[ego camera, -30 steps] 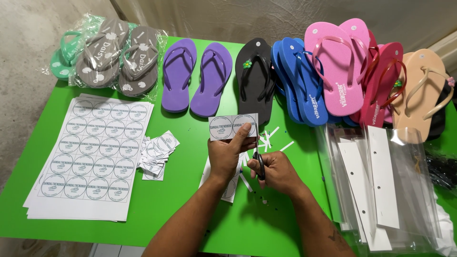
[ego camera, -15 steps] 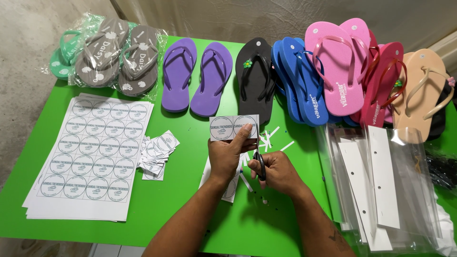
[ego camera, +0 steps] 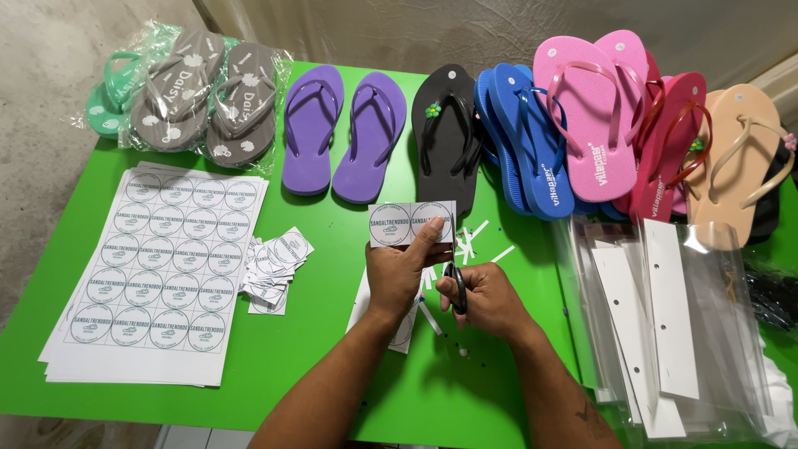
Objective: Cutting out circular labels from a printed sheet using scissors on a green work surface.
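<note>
**Label strip being cut over green surface**

Scissors are mostly hidden inside the right hand, grip clenched on them. The label strip is pinched by the left hand; position unchanged from the earlier frame. Cut labels and label sheets lie left; flip-flops are lined up behind.

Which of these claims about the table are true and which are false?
1. The left hand holds a paper strip with two round labels. True.
2. The right hand holds a pen. False: it grips black-handled scissors.
3. The purple flip-flops lie on a red table. False: the table is green.
4. A pile of cut labels sits beside the printed sheets. True.
5. The grey flip-flops are in clear plastic. True.
</note>
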